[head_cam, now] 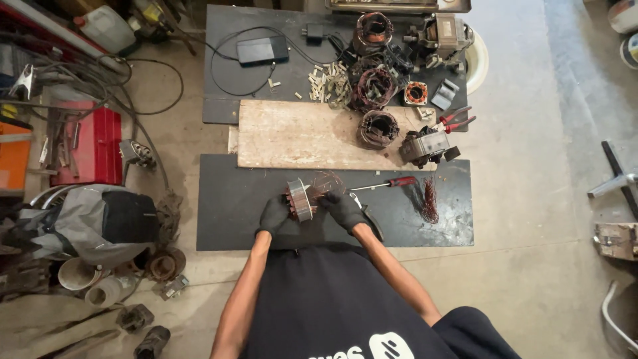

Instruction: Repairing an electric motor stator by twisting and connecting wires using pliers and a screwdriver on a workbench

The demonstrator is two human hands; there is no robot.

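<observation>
Two black-gloved hands are on one piece right now: the left hand (273, 214) is wrapped around the near side of a round, laminated metal motor stator (300, 199), and the right hand (343, 209) is closed on its other side, fingers in among a loose tangle of thin copper wire (327, 181) spilling out of the core. The stator sits held just above the near edge of the dark rubber mat (226, 226), about midway along it.

Just right of the hands lies a red-handled screwdriver (385, 183), tip toward the stator, and beyond it a limp bundle of pulled copper strands (430, 199) near the mat's right edge. That bundle suggests some winding is already out, while wire hangs from the core in hand, so I'd judge this one partly stripped; from this height I cannot tell how much copper remains in the slots.

Further out, on the pale wooden board (292, 136), one dark wound stator (379, 128) waits at the right end beside a grey motor block (425, 145) and red-handled pliers (455, 119). On the far black panel (219, 73), more copper-wound cores (373, 86) look untouched, so plenty appears left.
</observation>
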